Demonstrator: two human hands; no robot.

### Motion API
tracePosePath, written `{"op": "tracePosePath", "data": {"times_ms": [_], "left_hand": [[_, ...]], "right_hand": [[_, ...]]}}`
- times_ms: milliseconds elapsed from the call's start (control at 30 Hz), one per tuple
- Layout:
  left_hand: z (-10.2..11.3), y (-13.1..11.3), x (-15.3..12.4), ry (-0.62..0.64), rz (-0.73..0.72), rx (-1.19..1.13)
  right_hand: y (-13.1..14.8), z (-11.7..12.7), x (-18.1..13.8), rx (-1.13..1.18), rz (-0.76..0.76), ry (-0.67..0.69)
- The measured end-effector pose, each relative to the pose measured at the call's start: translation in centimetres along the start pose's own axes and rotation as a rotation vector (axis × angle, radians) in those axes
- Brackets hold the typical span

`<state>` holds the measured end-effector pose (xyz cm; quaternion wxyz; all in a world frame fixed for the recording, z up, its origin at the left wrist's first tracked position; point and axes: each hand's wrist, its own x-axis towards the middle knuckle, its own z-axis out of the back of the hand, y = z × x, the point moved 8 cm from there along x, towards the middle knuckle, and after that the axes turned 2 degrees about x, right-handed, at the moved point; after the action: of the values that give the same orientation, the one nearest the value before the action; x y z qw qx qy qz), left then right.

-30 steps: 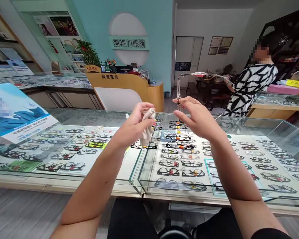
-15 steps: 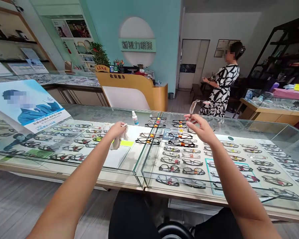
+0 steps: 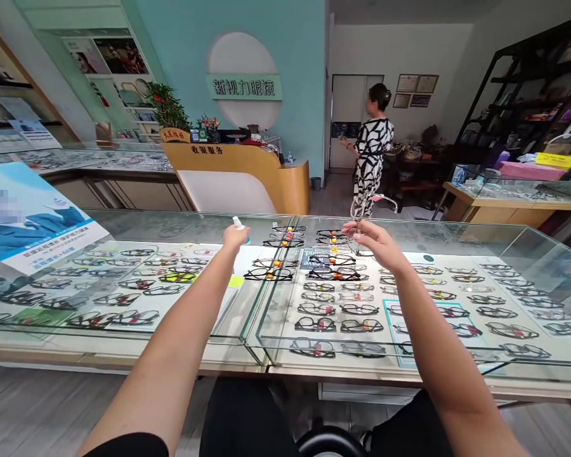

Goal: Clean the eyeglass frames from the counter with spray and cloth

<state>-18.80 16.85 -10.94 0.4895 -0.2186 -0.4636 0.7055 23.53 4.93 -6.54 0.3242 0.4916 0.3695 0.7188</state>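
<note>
My left hand is wrapped around a small white spray bottle above the glass counter; the bottle's white top sticks up past the fingers. Most of its body is hidden behind the hand. In my right hand, thumb and fingers pinch a pair of eyeglasses with a thin, clear frame, held up over the counter. Between the hands, dark-framed eyeglasses lie in rows on the glass top, with orange and yellow tags on them. The grey cloth does not show now.
Many more frames sit inside the glass display counter. A blue poster board leans at the left. Beyond stands a wooden cashier desk. A person in a black-and-white dress stands at the back. Another display case is at right.
My left hand has moved forward and right, from holding the cloth to gripping the spray bottle. My right hand still holds the eyeglasses, now turned. The person has moved farther back.
</note>
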Motion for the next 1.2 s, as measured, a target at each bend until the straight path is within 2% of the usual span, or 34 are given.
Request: {"op": "tracePosePath", "data": {"times_ms": [100, 200, 267, 333, 367, 467, 533, 667, 767, 933, 967, 1200], "left_hand": [[-0.4, -1.7, -0.9, -0.111, 0.011, -0.11], [-3.4, -5.3, -3.5, -0.036, -0.078, -0.282], [-6.1, -7.7, -6.6, 0.104, -0.132, -0.42], [-9.3, -9.8, -10.5, 0.397, -0.115, -0.812], [-10.4, -10.7, -12.4, 0.534, -0.105, -0.934], [-12.1, -12.1, -16.7, 0.874, -0.071, -1.068], [-12.2, -12.0, -17.9, 1.008, -0.04, -1.076], [-11.8, -11.3, -17.8, 1.122, -0.026, -1.023], [-11.8, -11.0, -17.6, 1.125, -0.061, -0.961], [-11.6, -10.1, -16.1, 0.786, -0.231, -0.769], [-11.8, -9.9, -16.0, 0.748, -0.254, -0.723], [-13.3, -8.7, -15.7, 0.742, -0.301, -0.539]], "right_hand": [[-0.2, 0.4, 0.2, 0.049, -0.016, -0.044], [-0.4, 0.2, 0.4, 0.088, -0.028, -0.06], [-0.4, -0.1, 0.4, 0.112, -0.026, -0.048], [-0.4, -0.5, 0.4, 0.127, -0.023, -0.043], [-0.5, -0.7, 0.4, 0.128, -0.022, -0.045], [-0.7, -1.6, 0.4, 0.116, -0.02, -0.038], [-1.0, -2.5, 0.4, 0.112, -0.028, -0.01], [-1.2, -4.2, 0.2, 0.123, -0.04, 0.041], [-1.0, -5.1, -0.1, 0.106, -0.038, 0.072], [-0.7, -6.7, -0.6, 0.096, -0.034, 0.147], [-0.7, -6.9, -0.6, 0.097, -0.03, 0.155], [-1.0, -7.8, -1.0, 0.073, -0.046, 0.203]]}}
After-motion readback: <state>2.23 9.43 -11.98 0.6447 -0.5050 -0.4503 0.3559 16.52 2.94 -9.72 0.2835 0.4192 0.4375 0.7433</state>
